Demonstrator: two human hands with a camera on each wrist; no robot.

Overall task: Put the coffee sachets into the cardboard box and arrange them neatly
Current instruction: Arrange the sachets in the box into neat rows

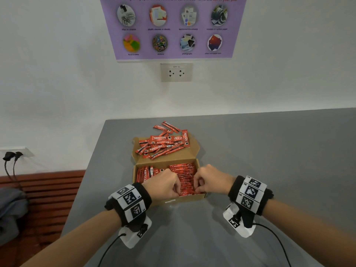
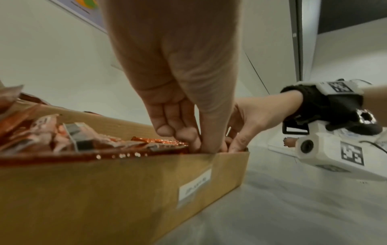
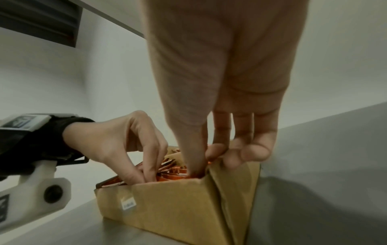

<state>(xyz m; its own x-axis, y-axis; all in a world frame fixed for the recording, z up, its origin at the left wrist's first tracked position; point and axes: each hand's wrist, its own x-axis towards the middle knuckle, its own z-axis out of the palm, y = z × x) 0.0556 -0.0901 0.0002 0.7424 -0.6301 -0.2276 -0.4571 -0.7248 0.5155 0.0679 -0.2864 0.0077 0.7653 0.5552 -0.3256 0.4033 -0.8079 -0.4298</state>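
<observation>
Both hands reach down into the cardboard box (image 1: 192,198) at the frame's centre. The left hand (image 1: 163,185) and right hand (image 1: 209,178) pinch the upright coffee sachets (image 1: 185,175) with curled fingers. Only the head view shows loose sachets (image 1: 163,144) on the open lid (image 1: 194,151).

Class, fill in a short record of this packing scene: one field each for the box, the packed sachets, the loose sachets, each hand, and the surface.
box: open cardboard box on the table, lid flap folded back flat
packed sachets: red sachets standing in rows inside the box
loose sachets: jumbled pile on the lid flap, a few spilling past its far edge
left hand: fingers curled down among the packed sachets near the front wall
right hand: the same, beside the left
surface: grey table
</observation>
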